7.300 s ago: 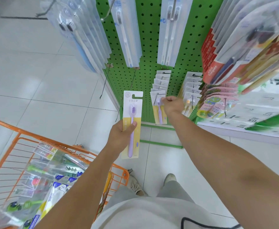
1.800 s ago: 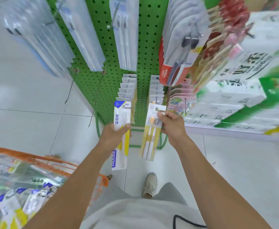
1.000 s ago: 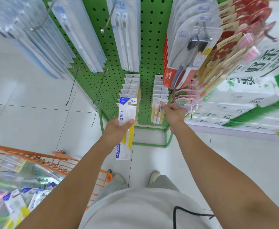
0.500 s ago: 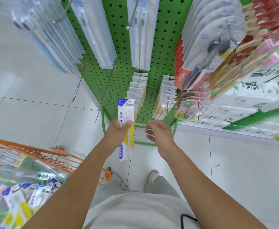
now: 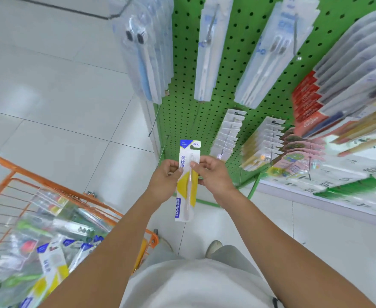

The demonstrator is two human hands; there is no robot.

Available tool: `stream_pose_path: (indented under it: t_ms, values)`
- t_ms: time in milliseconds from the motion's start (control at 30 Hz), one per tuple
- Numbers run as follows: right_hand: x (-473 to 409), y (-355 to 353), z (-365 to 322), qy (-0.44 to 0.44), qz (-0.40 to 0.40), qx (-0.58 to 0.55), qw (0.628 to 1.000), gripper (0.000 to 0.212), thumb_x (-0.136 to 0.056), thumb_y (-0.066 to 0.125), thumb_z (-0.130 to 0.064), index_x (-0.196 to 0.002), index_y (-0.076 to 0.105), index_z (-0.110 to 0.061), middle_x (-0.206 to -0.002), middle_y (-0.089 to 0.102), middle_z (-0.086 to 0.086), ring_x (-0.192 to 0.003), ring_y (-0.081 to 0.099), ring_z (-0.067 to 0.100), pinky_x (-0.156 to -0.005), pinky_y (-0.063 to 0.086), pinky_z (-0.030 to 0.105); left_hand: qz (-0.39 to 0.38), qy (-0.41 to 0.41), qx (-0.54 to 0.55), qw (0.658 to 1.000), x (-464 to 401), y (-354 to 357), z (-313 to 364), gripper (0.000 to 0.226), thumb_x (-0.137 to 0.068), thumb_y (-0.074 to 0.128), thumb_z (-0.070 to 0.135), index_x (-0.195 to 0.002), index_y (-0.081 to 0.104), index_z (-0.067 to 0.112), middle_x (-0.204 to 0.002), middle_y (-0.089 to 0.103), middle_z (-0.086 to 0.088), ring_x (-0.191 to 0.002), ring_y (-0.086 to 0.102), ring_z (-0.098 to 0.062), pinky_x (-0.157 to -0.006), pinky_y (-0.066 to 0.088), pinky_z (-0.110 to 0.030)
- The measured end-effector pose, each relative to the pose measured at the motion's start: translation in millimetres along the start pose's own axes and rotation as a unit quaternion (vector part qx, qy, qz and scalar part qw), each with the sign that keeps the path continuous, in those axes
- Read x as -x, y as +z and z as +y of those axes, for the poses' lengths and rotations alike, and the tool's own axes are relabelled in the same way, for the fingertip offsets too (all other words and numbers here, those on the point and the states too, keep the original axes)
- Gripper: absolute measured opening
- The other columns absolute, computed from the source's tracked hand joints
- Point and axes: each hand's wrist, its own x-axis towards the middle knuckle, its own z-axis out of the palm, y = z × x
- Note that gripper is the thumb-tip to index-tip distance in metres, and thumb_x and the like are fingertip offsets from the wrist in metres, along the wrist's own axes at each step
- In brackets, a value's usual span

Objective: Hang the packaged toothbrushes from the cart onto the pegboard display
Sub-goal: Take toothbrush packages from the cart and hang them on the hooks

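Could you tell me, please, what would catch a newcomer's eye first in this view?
First, the white, blue and yellow carded toothbrush pack at centre, pinched upright between the left hand and right hand. Behind it rises the bright green perforated pegboard, hung with clear blister packs on hooks. At lower left, the orange wire cart holds a jumble of more packaged toothbrushes.

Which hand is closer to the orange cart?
Left. The left hand is on the side toward the orange cart, holding the toothbrush pack; the right hand grips the pack's other edge, farther away.
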Motion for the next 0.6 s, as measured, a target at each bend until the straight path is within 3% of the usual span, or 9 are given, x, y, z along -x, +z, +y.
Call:
stream_pose_path:
  t_ms: [133, 333, 400, 500, 600]
  values:
    - [-7, 13, -1, -0.008, 0.015, 0.004, 1.000, 0.007, -0.094, 0.069, -0.010, -0.092, 0.071, -0.016, -0.087, 0.070, 0.008, -0.074, 0.068, 0.022, -0.080, 0.059, 0.050, 0.009, 0.009, -0.007, 1.000, -9, -10, -1, 0.012, -0.099, 0.058, 0.012, -0.110, 0.062, 0.014, -0.097, 0.065, -0.001, -0.100, 0.068, -0.032, -0.091, 0.055, -0.052]
    - [-27, 19, -2, 0.025, 0.044, -0.030, 0.998, 0.005, -0.096, 0.068, -0.014, -0.092, 0.070, -0.015, -0.086, 0.074, 0.005, -0.070, 0.070, 0.015, -0.064, 0.058, 0.031, -0.007, 0.003, -0.004, 1.000, -21, -14, 4, 0.019, -0.099, 0.056, 0.008, -0.117, 0.062, 0.012, -0.101, 0.067, -0.002, -0.092, 0.067, -0.023, -0.089, 0.057, -0.044]
    - [-37, 18, 1, 0.038, 0.040, -0.028, 0.998, 0.003, -0.096, 0.068, -0.015, -0.096, 0.070, -0.014, -0.091, 0.075, 0.009, -0.073, 0.070, 0.018, -0.067, 0.059, 0.034, -0.012, -0.005, -0.004, 1.000, -27, -13, 3, 0.021, -0.100, 0.055, 0.008, -0.119, 0.062, 0.013, -0.102, 0.067, -0.003, -0.090, 0.065, -0.020, -0.083, 0.056, -0.037]
    - [-56, 17, 8, 0.054, 0.064, -0.011, 0.996, 0.005, -0.093, 0.072, -0.019, -0.095, 0.072, -0.015, -0.099, 0.076, 0.014, -0.085, 0.070, 0.025, -0.088, 0.060, 0.048, -0.017, -0.014, -0.020, 1.000, -32, -10, 3, 0.027, -0.101, 0.055, 0.011, -0.126, 0.061, 0.016, -0.111, 0.063, 0.002, -0.097, 0.060, -0.014, -0.073, 0.047, -0.019]
    - [-75, 20, 7, 0.080, 0.126, 0.037, 0.988, 0.026, -0.092, 0.071, -0.036, -0.094, 0.070, -0.011, -0.088, 0.071, 0.008, -0.083, 0.063, 0.023, -0.088, 0.056, 0.047, 0.005, -0.038, -0.025, 0.999, -36, -7, 1, 0.034, -0.101, 0.055, 0.016, -0.135, 0.057, 0.018, -0.126, 0.058, 0.003, -0.107, 0.056, -0.013, -0.089, 0.045, -0.024]
